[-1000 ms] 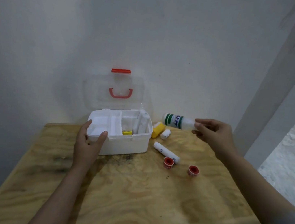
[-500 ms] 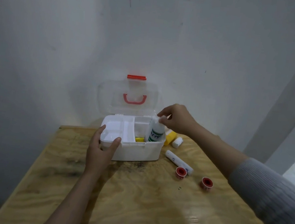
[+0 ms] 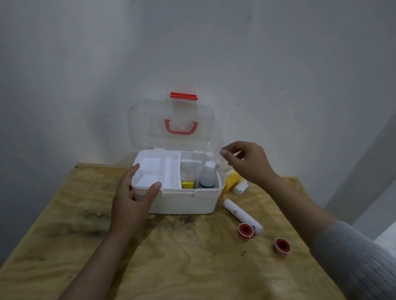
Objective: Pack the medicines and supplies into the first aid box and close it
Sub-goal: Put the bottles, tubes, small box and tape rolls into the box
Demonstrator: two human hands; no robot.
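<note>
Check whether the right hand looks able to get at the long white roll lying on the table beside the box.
Probably yes. The right hand hangs empty above the box's right end, and the long white roll lies in the open on the table, below that arm, with only a red-cored tape roll touching its near end.

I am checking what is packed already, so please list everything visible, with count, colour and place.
white plastic first aid box: 1, white with clear lid open, red handle and latch, back of table
white plastic bottle: 1, white, upright in box's right compartment
small yellow packet: 1, yellow, inside box
yellow container: 1, yellow, right of box
short white roll: 1, white, beside yellow container
long white roll: 1, white, table, right of box
red-and-white tape rolls: 2, table, front right
plywood table: 1, light brown
left hand: grips box's front left corner
right hand: above box's right side, holds nothing
</note>
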